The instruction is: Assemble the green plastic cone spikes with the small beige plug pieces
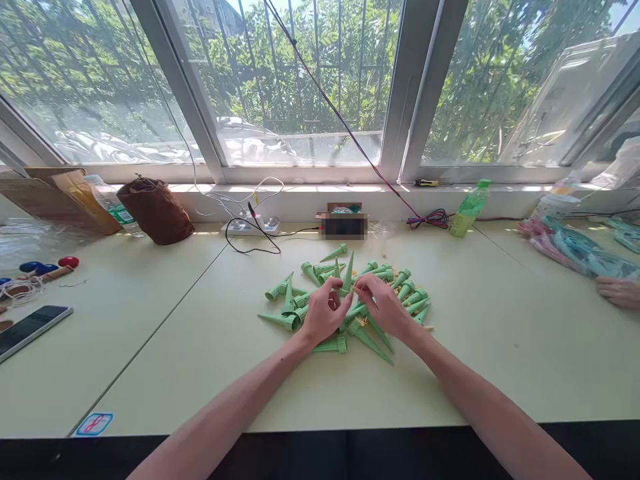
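A heap of light green plastic plant watering spikes (370,341), cone-shaped with ribbed caps, lies on the table before me. In the middle of it, my left hand (324,312) grips one green watering spike (349,272) between thumb and fingers, its point upward. My right hand (386,305) is close by at the cap end of that spike, thumb and fingertips pinched together. Whatever those fingertips hold is too small to make out. Small tan pieces (429,327) lie among the spikes on the right, partly covered by them.
Behind the heap stand a small dark device (344,227) and a white power strip (250,227) with cables. A brown pouch (156,210), a phone (33,330) and a green bottle (469,208) stand or lie around. Another person's hand (619,291) rests at the right edge near plastic bags (575,247).
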### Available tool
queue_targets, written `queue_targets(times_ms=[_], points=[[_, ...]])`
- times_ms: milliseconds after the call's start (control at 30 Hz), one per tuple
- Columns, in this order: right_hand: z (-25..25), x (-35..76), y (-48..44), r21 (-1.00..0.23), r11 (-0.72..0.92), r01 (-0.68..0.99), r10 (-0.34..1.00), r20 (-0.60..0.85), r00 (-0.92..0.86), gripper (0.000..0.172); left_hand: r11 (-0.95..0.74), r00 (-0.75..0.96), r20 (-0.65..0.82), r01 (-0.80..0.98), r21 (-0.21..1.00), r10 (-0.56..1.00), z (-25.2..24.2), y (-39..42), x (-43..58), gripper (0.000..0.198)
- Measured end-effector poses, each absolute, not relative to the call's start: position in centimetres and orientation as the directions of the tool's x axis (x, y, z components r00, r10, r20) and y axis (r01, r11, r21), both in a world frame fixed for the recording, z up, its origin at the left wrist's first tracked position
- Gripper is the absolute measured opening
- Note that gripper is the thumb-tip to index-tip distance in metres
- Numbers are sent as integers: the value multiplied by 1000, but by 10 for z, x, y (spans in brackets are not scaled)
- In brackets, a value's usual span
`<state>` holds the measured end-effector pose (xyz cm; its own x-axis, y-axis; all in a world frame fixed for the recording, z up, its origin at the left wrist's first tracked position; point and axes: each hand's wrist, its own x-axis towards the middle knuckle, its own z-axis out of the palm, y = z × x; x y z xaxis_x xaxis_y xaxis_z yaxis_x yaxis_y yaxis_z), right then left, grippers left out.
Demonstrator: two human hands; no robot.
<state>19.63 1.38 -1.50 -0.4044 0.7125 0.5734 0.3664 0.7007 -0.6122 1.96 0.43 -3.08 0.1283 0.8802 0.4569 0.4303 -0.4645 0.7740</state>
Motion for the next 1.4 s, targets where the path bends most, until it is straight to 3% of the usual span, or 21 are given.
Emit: queue_targets(times_ms=[300, 500, 867, 1400], points=[[-17, 194, 13, -609, 718, 337, 696, 638, -330, 9, -473, 136, 465, 443, 761, 875, -30, 4, 19, 23], [-19, 196, 14, -589, 731, 345, 681, 658, -322, 18, -477, 133, 472, 449, 755, 872, -31, 5, 18, 23], [-24, 194, 13, -705, 610, 362, 792, 545, -275, 22, -528, 130, 544, 499, 687, 829, -35, 8, 17, 18], [-21, 194, 11, -718, 564, 408, 825, 496, -270, 20, -539, 146, 548, 502, 676, 824, -35, 8, 17, 22]])
